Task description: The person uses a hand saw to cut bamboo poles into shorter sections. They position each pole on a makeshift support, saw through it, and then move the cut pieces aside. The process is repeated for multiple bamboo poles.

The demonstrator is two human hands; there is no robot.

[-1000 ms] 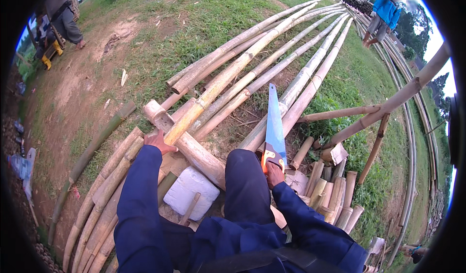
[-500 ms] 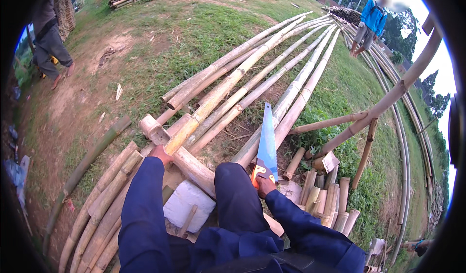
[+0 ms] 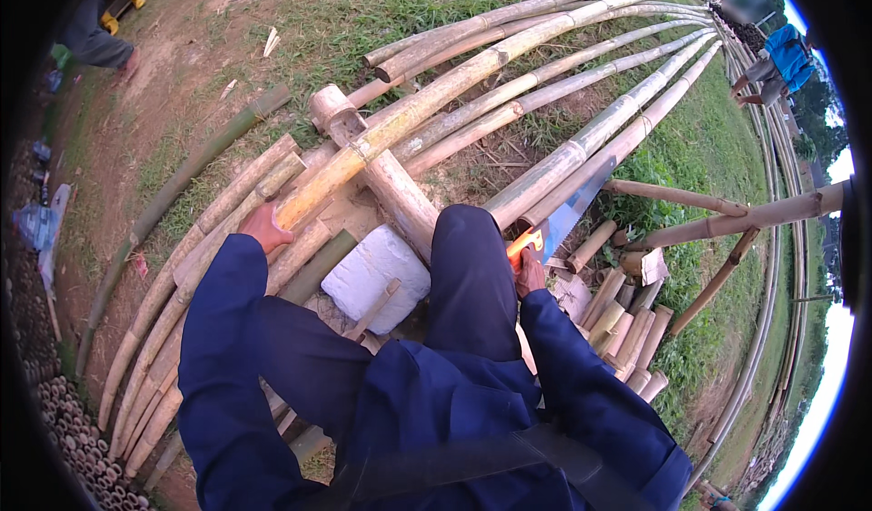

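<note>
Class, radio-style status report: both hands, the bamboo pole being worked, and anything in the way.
Left hand pressing on the yellow bamboo pole. Right hand gripping orange-handled saw, blade among the poles. Pole lies across a log rest. Knee between the hands.

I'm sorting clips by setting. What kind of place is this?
Probably an outdoor bamboo work yard: long bamboo poles lie on grass and bare earth, cut short lengths are piled nearby, and the right hand holds a handsaw.

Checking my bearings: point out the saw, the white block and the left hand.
saw point(image 3: 574, 204), head view, on the blade.
white block point(image 3: 374, 275), head view, on its top face.
left hand point(image 3: 265, 228), head view, on its back.
</note>
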